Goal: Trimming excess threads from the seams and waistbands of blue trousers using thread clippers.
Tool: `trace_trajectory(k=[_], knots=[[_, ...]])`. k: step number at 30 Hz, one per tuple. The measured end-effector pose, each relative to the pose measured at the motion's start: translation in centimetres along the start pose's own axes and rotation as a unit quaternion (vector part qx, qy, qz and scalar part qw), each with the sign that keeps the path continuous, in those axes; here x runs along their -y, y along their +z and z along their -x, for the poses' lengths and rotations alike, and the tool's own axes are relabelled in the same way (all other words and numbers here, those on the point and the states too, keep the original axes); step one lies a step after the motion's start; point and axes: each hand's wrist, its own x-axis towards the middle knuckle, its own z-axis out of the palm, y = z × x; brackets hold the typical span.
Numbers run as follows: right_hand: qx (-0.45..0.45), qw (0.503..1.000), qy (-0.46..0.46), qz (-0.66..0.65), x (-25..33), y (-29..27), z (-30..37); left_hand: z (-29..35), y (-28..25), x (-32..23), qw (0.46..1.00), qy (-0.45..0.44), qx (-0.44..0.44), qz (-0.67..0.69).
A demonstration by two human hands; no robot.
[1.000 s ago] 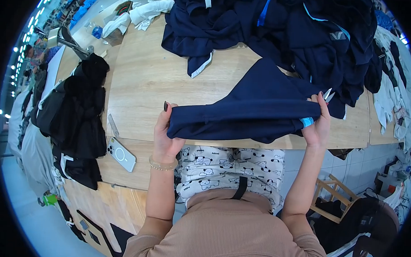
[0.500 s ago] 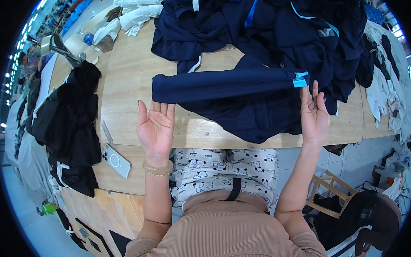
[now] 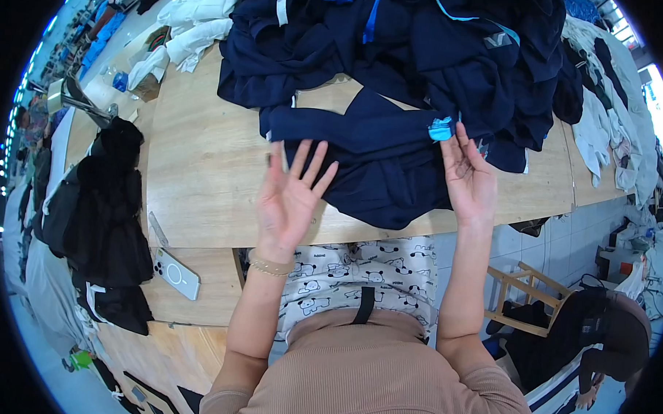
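A navy garment (image 3: 380,161) lies folded and bunched at the near edge of the table, a bright blue label (image 3: 441,129) at the right end of its upper fold. At that end, my right hand (image 3: 470,181) has its palm up and its fingers closed lightly on the fabric beside the label. Part of the grip is hidden by the cloth. My left hand (image 3: 291,198) is open, fingers spread and palm up, in front of the garment's left end. Nothing is in it.
Across the back of the wooden table (image 3: 184,151) spreads a large heap of navy garments (image 3: 395,49). Black clothing (image 3: 101,206) hangs at left beside a phone (image 3: 176,274). White cloth (image 3: 199,31) lies far left. A wooden stool (image 3: 522,297) and a bent-over person (image 3: 619,334) are at lower right.
My left hand has moved right and spread its fingers, coming away from the garment's left end. The upper fold has shortened and rumpled. My right hand has shifted slightly left with the label end.
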Motion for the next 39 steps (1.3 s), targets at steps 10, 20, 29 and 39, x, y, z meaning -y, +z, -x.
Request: trace_trajectory(k=[10, 20, 29, 39], knots=[[-0.001, 0.742, -0.244, 0.625, -1.1, 2.1, 1.5, -3.4, 0.3, 5.7, 0.967, -0.077, -0.121, -0.211], [0.219, 0.309, -0.249, 0.891, -5.9, 7.1, -6.6, -7.8, -0.6, 6.2, 0.949, -0.133, -0.161, -0.237], [0.252, 0.394, -0.147, 0.872, -4.7, 6.3, -6.4, -7.6, 0.6, 5.8, 0.949, -0.134, -0.160, -0.235], [0.261, 0.441, -0.277, 0.813, -4.5, 7.5, -7.9, -8.5, 0.3, 6.1, 0.957, -0.144, -0.171, -0.186]])
